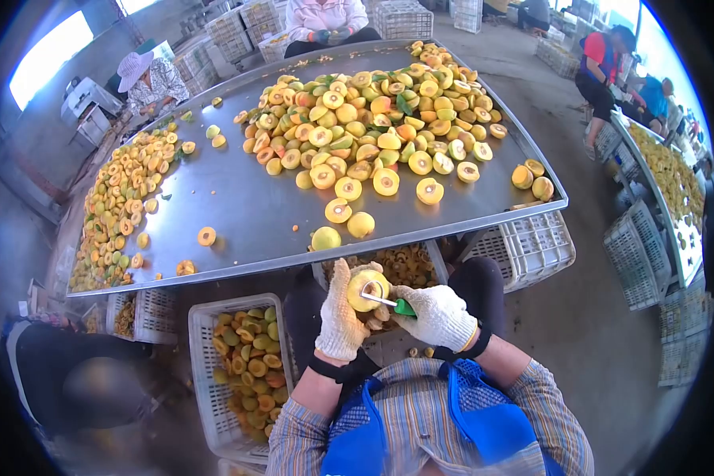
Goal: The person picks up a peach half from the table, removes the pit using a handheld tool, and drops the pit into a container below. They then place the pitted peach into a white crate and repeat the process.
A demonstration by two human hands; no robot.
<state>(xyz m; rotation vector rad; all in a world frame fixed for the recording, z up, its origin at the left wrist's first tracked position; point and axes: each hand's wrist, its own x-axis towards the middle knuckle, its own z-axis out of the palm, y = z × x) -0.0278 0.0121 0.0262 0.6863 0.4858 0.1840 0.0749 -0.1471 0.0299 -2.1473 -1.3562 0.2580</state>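
In a knitted white glove, my left hand (340,313) is closed around a yellow peach half (367,290), its cut face turned up. My right hand (439,317), gloved alike, grips a pitting tool (405,307) by its green handle. The tool's thin metal end reaches across to the fruit's cut face and touches its middle. Both hands are just off the near edge of the metal table (246,230). Below them, a crate of fruit scraps (408,266) is partly hidden by the hands and the table.
A large pile of halved peaches (357,127) covers the table's far middle, and another heap (123,198) lies at its left. A white crate of peach halves (238,373) stands left of my legs. An upturned-looking crate (531,247) is at the right. Other people sit across the table.
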